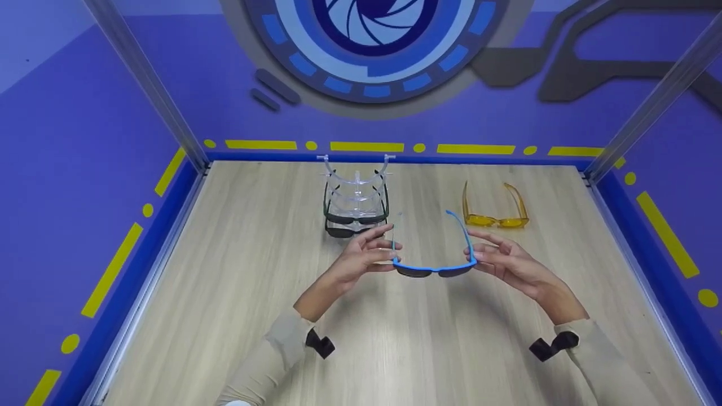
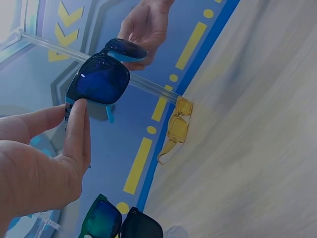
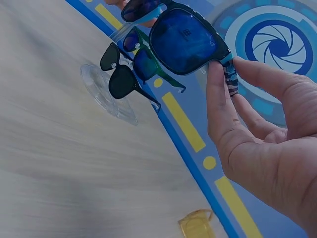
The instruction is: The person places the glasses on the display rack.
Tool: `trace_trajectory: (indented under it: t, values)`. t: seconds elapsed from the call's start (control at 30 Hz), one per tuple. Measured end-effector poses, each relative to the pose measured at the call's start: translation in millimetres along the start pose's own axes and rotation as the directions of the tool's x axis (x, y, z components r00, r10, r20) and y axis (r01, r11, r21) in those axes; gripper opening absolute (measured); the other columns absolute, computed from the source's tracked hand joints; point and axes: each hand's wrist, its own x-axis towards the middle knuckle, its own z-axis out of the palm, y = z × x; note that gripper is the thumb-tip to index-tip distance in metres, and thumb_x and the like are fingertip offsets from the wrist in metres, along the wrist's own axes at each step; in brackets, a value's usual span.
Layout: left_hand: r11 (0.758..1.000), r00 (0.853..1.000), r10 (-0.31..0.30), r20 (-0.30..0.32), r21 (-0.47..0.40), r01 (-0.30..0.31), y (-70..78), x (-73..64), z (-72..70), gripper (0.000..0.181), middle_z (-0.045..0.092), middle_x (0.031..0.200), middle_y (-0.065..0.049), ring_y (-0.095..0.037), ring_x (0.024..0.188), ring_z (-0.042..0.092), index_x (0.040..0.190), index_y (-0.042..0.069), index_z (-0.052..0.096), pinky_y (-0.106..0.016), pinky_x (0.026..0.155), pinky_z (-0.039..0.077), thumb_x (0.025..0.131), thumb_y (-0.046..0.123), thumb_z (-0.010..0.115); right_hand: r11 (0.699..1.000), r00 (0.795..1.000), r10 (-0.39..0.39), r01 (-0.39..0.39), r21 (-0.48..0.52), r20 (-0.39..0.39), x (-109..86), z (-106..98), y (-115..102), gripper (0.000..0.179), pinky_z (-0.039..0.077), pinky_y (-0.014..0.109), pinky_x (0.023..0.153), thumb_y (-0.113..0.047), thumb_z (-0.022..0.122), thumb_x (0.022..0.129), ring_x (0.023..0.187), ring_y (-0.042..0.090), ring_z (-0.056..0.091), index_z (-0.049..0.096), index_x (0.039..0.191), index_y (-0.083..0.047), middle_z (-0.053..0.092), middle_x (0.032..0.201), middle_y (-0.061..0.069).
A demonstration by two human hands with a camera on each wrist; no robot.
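Between my two hands a pair of blue-framed sunglasses [image 1: 434, 270] with dark lenses is held above the table, its temples spread and pointing away from me. My left hand [image 1: 366, 254] pinches the left hinge end between thumb and fingers. At the other hinge end, my right hand [image 1: 510, 262] pinches the frame the same way. In the left wrist view the lens [image 2: 101, 79] looks deep blue, with the left fingers at its corner. A patterned temple [image 3: 231, 78] shows between the right thumb and fingers in the right wrist view.
Behind my left hand stands a clear display rack [image 1: 357, 181] carrying two pairs of dark sunglasses [image 1: 355, 220]. Yellow sunglasses [image 1: 496, 221] lie with temples unfolded on the wooden table [image 1: 242, 270], beyond my right hand. Blue-purple panels [image 1: 113, 169] with metal posts enclose the table's back and sides.
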Motion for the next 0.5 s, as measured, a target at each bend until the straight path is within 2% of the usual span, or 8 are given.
trace_trajectory:
  t: [0.17,0.3,0.5]
  values:
    - [1.000,1.000,0.019,0.001,-0.004,-0.019,1.9,-2.7,-3.9,0.069,0.072,0.118,-0.004,-0.014,0.100,0.074,0.157,0.005,0.038,-0.036,0.089,0.063,0.094,0.000,0.067,1.000,1.000,-0.001,0.001,0.004,0.004,2.7,6,-3,0.046,0.054,0.031,0.106,0.002,0.050,0.105,0.115,0.017,0.071,0.050,0.148,-0.015,0.071,0.118,0.005]
    - [0.999,0.999,0.038,-0.006,0.013,-0.038,6.0,-6.2,-6.6,0.069,0.072,0.119,-0.005,-0.016,0.101,0.074,0.156,0.006,0.039,-0.035,0.088,0.063,0.094,0.000,0.068,1.000,0.999,-0.014,0.014,0.005,0.033,4.1,9,-4,0.050,0.054,0.031,0.107,0.004,0.049,0.104,0.116,0.017,0.070,0.048,0.150,-0.015,0.072,0.120,0.005]
    - [0.998,0.998,0.059,-0.012,0.028,-0.058,14.7,-13.9,-13.9,0.071,0.072,0.117,-0.002,-0.016,0.101,0.074,0.157,0.005,0.037,-0.033,0.087,0.063,0.093,0.001,0.069,0.998,0.998,-0.029,0.032,-0.049,0.049,8.1,18,-5,0.058,0.053,0.030,0.107,0.005,0.053,0.102,0.122,0.017,0.068,0.042,0.156,-0.013,0.072,0.125,0.003]
